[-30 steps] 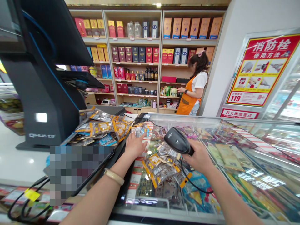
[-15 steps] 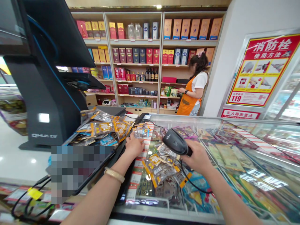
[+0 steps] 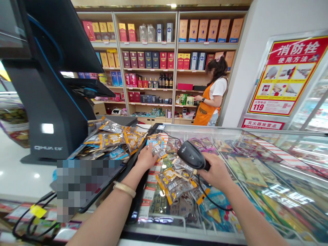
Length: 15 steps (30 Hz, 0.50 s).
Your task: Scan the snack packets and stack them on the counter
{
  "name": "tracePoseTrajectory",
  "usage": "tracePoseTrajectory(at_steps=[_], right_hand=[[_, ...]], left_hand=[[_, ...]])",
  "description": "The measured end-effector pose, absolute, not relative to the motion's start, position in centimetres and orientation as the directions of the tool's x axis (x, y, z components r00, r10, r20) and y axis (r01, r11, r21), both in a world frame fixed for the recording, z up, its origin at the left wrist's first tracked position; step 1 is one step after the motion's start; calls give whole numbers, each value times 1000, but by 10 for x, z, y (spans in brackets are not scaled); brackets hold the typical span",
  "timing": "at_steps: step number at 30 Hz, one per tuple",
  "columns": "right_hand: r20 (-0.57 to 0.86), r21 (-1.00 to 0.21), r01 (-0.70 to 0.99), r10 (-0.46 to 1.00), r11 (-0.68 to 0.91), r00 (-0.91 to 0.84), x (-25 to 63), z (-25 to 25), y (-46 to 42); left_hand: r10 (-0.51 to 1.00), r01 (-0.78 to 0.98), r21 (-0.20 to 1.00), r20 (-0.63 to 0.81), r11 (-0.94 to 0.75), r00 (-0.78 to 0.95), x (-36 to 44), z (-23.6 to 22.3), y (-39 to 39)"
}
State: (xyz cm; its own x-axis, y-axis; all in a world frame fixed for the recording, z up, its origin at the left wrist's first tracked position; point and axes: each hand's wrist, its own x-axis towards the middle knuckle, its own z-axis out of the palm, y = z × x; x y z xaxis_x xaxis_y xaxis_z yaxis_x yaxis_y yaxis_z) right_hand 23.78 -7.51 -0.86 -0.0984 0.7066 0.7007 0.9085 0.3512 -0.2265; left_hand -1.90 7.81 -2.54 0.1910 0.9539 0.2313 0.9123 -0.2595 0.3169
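Note:
My right hand point(image 3: 216, 171) is wrapped round the handle of a black barcode scanner point(image 3: 192, 155), its head pointing left over the glass top. My left hand point(image 3: 146, 159) has its fingers on a small clear snack packet point(image 3: 158, 149) with orange edges, gripping it at its left side. Another packet with blue on it lies just behind. Between and below my hands, several orange-edged snack packets point(image 3: 176, 184) are spread on the glass. A larger heap of similar packets point(image 3: 111, 138) sits to the left of my left hand.
A black point-of-sale terminal point(image 3: 58, 112) stands at the left. The glass-topped freezer point(image 3: 246, 205) holds bagged goods. The scanner's cable point(image 3: 212, 205) loops below my right hand. A person in an orange apron point(image 3: 207, 102) stands by the shelves point(image 3: 151, 46) of boxes and bottles.
The snack packet at my left hand has shifted and turned, and more of its orange edge shows beside my fingers. My right hand and the scanner have stayed in place.

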Motion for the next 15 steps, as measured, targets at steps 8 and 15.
tracePoseTrajectory(at_steps=[8, 15], right_hand=[[678, -239, 905, 728, 351, -103, 240, -10, -75], [606, -246, 913, 787, 326, -118, 236, -6, -77]], left_hand=[[962, 818, 533, 262, -214, 81, -19, -25, 82], [890, 270, 864, 453, -425, -47, -21, -17, 79]])
